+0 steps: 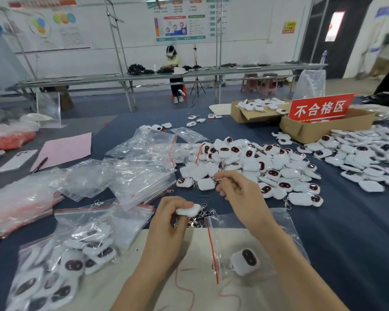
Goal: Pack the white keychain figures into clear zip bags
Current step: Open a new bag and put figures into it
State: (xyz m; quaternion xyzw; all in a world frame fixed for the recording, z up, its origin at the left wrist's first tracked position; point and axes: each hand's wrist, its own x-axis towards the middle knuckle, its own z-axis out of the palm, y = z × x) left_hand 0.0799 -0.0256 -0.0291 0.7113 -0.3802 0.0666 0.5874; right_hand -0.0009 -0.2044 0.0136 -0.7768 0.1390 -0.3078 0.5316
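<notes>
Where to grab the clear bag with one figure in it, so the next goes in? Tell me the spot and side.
Pinch the bag at its red zip strip, coming from the left. That strip marks the mouth, which faces left toward the left hand holding the next figure. The bag lies flat under the right forearm, and the packed figure weighs down its middle.

**What the view withholds**

The left hand (166, 223) curls over a white figure (190, 209), hiding its face. The right hand's fingers (225, 176) cover whatever they pinch among the pile (252, 162). Bagged figures (61, 272) at lower left smear into blur. Wall posters (180, 21) are too small to read. Both forearms run off the bottom edge.
</notes>
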